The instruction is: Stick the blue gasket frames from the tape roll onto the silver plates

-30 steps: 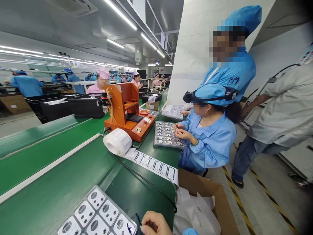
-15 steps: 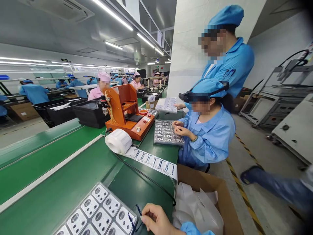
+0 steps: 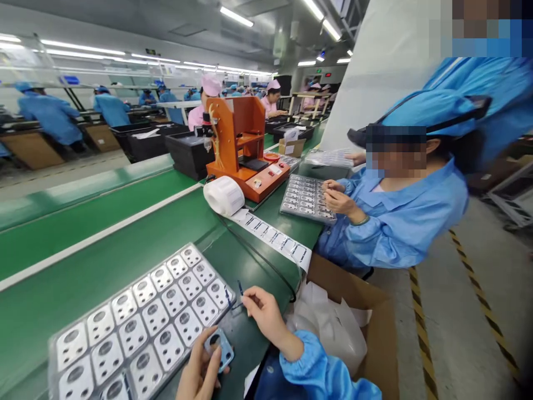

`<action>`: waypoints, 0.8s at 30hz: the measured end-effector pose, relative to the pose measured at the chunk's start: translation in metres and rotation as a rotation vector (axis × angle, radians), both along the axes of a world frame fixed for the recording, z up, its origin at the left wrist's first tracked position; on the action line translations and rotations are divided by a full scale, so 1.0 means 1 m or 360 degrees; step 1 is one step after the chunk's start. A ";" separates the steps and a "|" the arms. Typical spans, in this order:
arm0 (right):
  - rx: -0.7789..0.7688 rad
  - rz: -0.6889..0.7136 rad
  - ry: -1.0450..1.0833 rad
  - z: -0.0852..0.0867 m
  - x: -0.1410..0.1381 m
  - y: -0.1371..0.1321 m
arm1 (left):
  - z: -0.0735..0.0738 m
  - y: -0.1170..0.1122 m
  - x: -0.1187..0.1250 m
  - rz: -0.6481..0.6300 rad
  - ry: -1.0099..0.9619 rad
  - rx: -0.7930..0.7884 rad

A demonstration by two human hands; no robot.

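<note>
In the head view my left hand [image 3: 199,369], low in the middle, grips a small silver-blue metal plate [image 3: 225,349] with round holes, held tilted beside the tray. My right hand [image 3: 266,318] pinches a thin dark-blue adhesive frame [image 3: 228,298] between thumb and fingertips, above the plate and apart from it. A clear plastic tray [image 3: 52,364] lies on the green bench to the left, its pockets filled with rows of similar plates. The adhesive frame overlaps the tray's right corner in the picture.
Behind the tray, a label roll [image 3: 225,195] trails a strip of dark frames [image 3: 275,236]. A cable crosses the bench toward an orange press [image 3: 250,150]. A cardboard box [image 3: 381,333] with white backing paper stands at right. One co-worker [image 3: 395,211] sits over another tray [image 3: 306,194].
My view has swung down and left, bringing more of the tray into sight. My left hand with the metal plate has come into the picture. My right hand still pinches the adhesive frame.
</note>
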State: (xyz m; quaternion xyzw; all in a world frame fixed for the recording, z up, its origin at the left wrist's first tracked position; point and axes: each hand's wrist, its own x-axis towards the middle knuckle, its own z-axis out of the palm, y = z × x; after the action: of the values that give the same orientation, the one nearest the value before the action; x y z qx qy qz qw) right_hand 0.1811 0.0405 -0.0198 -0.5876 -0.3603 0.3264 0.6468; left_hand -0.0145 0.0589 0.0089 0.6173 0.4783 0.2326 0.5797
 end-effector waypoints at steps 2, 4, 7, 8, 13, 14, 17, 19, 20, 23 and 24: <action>0.0006 0.0001 0.0003 -0.002 0.000 -0.001 | 0.001 0.000 -0.004 -0.0085 0.0008 -0.0054; 0.0016 -0.0009 0.0002 -0.004 0.000 -0.001 | 0.001 0.002 -0.007 -0.0136 0.0025 -0.0068; 0.0035 -0.0038 -0.0018 -0.002 -0.001 -0.002 | -0.002 0.003 -0.009 -0.0171 -0.0004 -0.0074; 0.0040 -0.0046 -0.0028 0.000 -0.002 -0.003 | -0.002 0.003 -0.010 -0.0181 -0.0027 -0.0092; 0.0015 -0.0095 -0.0044 0.005 -0.008 -0.018 | 0.007 -0.001 -0.012 -0.0138 -0.0164 -0.0249; -0.0004 -0.0103 -0.0034 0.004 -0.010 -0.024 | 0.010 -0.003 -0.013 -0.0120 -0.0207 -0.0283; -0.0079 -0.0104 0.0024 -0.002 -0.017 -0.043 | 0.015 -0.006 -0.013 -0.0051 -0.0420 -0.0415; -0.0116 -0.0099 0.0050 -0.006 -0.022 -0.055 | 0.014 -0.005 -0.013 -0.0041 -0.0527 -0.0519; -0.0129 -0.0093 0.0048 -0.006 -0.025 -0.060 | 0.012 -0.005 -0.013 -0.0042 -0.0558 -0.0552; -0.0176 -0.0044 -0.0021 -0.002 -0.032 -0.072 | 0.008 -0.005 -0.012 -0.0032 -0.0610 -0.0571; -0.0197 -0.0024 -0.0058 0.001 -0.035 -0.075 | 0.007 -0.005 -0.012 -0.0024 -0.0624 -0.0570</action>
State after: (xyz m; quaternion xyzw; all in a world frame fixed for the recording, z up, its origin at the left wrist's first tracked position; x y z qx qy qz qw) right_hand 0.1459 -0.0342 -0.0190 -0.6351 -0.3468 0.3324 0.6049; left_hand -0.0261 0.0537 0.0160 0.4515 0.3857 0.2551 0.7631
